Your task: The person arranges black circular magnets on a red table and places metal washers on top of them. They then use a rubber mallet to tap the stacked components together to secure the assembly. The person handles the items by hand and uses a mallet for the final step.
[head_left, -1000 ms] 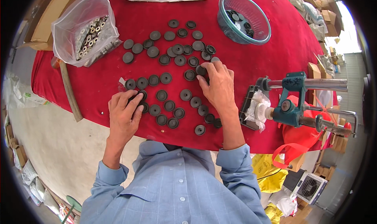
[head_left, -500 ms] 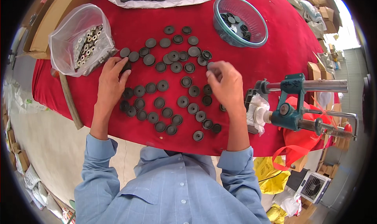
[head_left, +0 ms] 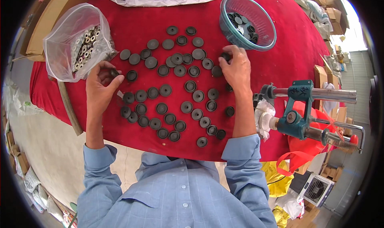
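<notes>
Many round black caps, some with a raised rim and a centre stub, lie scattered over the red cloth (head_left: 176, 144). My left hand (head_left: 100, 86) is at the left of the spread, with a black cap (head_left: 114, 73) pinched between thumb and fingers. Just to its right a loose rimmed cap (head_left: 131, 76) rests on the cloth. My right hand (head_left: 237, 68) is at the right side of the spread, its thumb and fingertips closed on another dark cap (head_left: 226, 57). A flat cap (head_left: 216, 71) lies beside that thumb. The right forearm partly covers a cap near it.
A clear plastic bag (head_left: 60, 48) of metal rings stands far left, a hammer (head_left: 70, 108) below it. A teal basin (head_left: 272, 40) with black caps is far right, a white sack (head_left: 160, 2) of black parts behind. A green hand press (head_left: 294, 122) stands right.
My left hand has moved left and slightly nearer, leaving a cap bare on the cloth. The right hand has shifted right and away from me, off the flat cap.
</notes>
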A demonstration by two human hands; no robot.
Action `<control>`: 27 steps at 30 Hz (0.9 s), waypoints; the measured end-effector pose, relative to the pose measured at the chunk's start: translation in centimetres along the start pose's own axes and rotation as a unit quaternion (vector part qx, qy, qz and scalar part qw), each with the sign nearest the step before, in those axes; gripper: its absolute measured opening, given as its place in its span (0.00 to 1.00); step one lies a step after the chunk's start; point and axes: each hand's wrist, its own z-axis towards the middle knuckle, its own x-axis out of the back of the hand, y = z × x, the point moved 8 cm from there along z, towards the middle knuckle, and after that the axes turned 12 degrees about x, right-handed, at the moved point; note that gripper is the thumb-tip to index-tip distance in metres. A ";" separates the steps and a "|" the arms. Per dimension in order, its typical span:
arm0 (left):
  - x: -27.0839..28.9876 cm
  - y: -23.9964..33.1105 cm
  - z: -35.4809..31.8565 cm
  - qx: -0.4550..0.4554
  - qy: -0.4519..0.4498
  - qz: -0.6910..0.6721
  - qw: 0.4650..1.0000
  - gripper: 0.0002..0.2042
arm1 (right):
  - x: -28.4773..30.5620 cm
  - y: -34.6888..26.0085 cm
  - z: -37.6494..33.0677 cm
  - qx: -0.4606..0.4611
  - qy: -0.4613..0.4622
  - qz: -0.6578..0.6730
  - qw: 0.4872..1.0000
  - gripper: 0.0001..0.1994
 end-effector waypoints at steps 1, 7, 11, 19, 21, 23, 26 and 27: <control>0.5 -0.2 0.0 -0.025 0.025 0.019 0.999 0.18 | 0.5 0.0 -0.2 -0.013 -0.001 -0.034 0.999 0.16; 2.4 0.1 -1.2 -0.115 0.135 0.234 0.956 0.20 | -0.3 -4.7 -1.1 0.110 -0.061 0.032 0.992 0.21; 2.5 -0.2 -1.6 -0.069 0.115 0.240 0.961 0.19 | -1.5 -4.2 -2.0 0.099 -0.088 -0.019 0.991 0.22; 1.0 1.0 -2.1 -0.183 0.074 0.231 0.953 0.14 | 0.2 -3.1 -4.0 0.064 -0.098 -0.016 0.993 0.19; 0.1 2.1 -2.0 -0.227 0.070 0.263 0.935 0.13 | 0.6 -2.9 -4.4 0.057 -0.095 -0.006 0.994 0.16; -0.3 3.4 -1.7 -0.243 0.080 0.278 0.926 0.14 | 1.1 -3.1 -4.4 0.047 -0.079 0.014 0.996 0.13; -0.7 3.8 0.3 -0.167 0.064 0.248 0.952 0.17 | 1.9 -2.5 -4.2 0.048 -0.067 0.031 0.996 0.10; -0.7 4.1 0.7 -0.203 0.085 0.300 0.928 0.18 | 1.8 -2.2 -4.1 0.038 -0.070 0.023 0.997 0.09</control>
